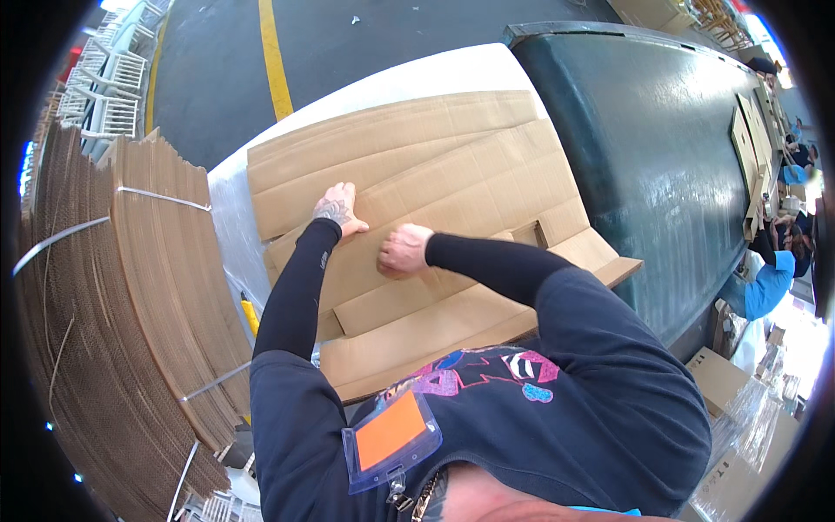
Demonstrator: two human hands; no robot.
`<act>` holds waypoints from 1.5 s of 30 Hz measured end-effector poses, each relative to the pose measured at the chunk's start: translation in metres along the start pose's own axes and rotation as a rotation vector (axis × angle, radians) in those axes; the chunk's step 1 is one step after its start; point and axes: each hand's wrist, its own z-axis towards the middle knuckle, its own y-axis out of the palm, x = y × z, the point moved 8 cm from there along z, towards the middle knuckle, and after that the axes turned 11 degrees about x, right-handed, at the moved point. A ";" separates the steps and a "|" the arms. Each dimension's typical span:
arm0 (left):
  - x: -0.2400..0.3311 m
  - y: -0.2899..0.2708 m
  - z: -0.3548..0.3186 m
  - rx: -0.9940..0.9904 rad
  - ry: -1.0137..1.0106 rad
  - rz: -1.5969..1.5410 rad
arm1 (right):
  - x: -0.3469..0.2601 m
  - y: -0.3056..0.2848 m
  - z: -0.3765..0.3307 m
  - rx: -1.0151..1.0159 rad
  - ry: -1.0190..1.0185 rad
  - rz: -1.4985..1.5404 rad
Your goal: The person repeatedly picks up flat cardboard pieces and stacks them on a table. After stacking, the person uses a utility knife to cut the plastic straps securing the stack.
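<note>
A flattened cardboard box (470,196) lies in front of me with its flaps spread, on top of another brown cardboard sheet (348,148). My left hand (339,209) rests on the upper box with fingers stretched forward and thumb apart. Just right of it and nearer to me, my right hand (404,250) is curled into a fist against the same cardboard. Whatever that fist holds, if anything, is hidden. Close to my body, a long flap (435,335) of the box folds along a crease. A rectangular cutout (527,233) shows near its right side.
White plastic-wrapped material (417,78) lies under the cardboard. Tall strapped stacks of flat cardboard (165,287) stand at left, beside a yellow object (250,315). A dark green conveyor belt (644,157) runs at right. Other people, one with a blue sleeve (770,283), are beyond it.
</note>
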 end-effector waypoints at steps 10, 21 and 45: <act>-0.008 0.001 0.010 -0.130 -0.256 -0.113 | 0.005 -0.014 0.003 0.159 -0.191 0.080; -0.001 0.002 0.011 -0.116 -0.016 -0.199 | 0.010 -0.007 0.002 0.123 -0.160 0.060; 0.009 0.003 -0.003 -0.201 0.077 -0.068 | 0.030 -0.038 0.000 0.295 0.001 0.275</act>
